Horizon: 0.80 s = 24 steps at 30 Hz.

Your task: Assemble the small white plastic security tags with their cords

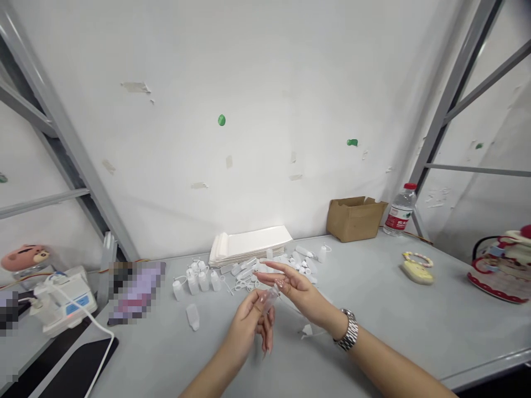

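In my left hand (251, 318) is a small translucent squeeze bottle (270, 297), gripped between thumb and fingers with its neck tilted up to the right. My right hand (296, 287) reaches over the neck from the right. Its upper fingers are stretched out to the left, and its thumb side touches the bottle's top. A white cap (307, 330) on a thin cord hangs below my right hand; where the cord's other end sits is hidden. An uncapped bottle (193, 317) lies to the left. Several capped bottles (203, 281) stand behind it.
Loose white caps and bottles (305, 264) are heaped behind my hands, before stacked white sheets (259, 243). A cardboard box (355, 220) and water bottle (400, 213) stand back right. A yellow item (417, 273) lies right. A power strip (68, 301) with a white cable is left.
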Available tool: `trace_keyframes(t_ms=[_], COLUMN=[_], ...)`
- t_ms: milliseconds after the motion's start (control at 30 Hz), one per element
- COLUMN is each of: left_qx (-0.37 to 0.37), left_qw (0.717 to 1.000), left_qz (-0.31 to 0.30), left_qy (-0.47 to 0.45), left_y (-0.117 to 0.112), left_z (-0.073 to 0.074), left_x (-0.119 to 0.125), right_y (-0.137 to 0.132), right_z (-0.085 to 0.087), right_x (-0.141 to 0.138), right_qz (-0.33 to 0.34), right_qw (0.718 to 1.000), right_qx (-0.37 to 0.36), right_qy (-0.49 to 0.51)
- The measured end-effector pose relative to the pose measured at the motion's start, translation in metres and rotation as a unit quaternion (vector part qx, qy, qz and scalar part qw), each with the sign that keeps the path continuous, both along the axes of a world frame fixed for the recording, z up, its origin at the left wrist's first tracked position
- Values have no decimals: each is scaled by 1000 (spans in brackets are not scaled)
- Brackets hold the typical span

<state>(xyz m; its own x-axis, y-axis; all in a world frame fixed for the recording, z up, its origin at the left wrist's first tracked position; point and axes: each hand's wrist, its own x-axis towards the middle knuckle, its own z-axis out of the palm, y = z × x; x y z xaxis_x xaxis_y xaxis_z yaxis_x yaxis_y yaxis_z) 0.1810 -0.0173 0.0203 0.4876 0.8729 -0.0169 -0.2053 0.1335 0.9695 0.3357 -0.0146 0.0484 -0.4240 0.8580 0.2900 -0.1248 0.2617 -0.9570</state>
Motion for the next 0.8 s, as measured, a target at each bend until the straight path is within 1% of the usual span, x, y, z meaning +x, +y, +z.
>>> trace_keyframes(t_ms=[100, 200, 267, 333, 467, 567, 600, 633, 733, 800], left_qx=[-27, -33, -22, 1, 52, 74, 78, 80, 81, 81], left_qw=[999, 999, 999, 1000, 998, 995, 994, 993, 993, 993], left_qz=[-23, -36, -33, -17, 24, 46, 50, 51, 49, 46], left_qy=[-13, -19, -13, 2, 32, 52, 59, 65, 74, 75], left_y=[-1, -1, 0, 2, 5, 6, 6, 6, 6, 6], left_z=[2, 1, -1, -4, -6, -5, -5, -5, -5, -4], left_x=[-2, -3, -2, -1, 0, 0, -1, -1, -1, -2], right_y=[1, 1, 2, 2, 4, 7, 8, 9, 12, 14], right_z=[4, 4, 2, -2, -8, -8, -8, -8, -6, -5], right_x=[6, 8, 7, 4, -3, -3, -2, -1, 2, 4], right_qz=[46, 92, 94, 58, -60, -184, -204, -204, -137, -106], right_qw=[999, 996, 996, 998, 998, 980, 975, 974, 988, 992], right_qx=[-5, -9, -10, -9, -23, 30, 42, 45, 16, 5], right_qy=[-8, 5, 5, 5, -7, -66, -81, -89, -75, -64])
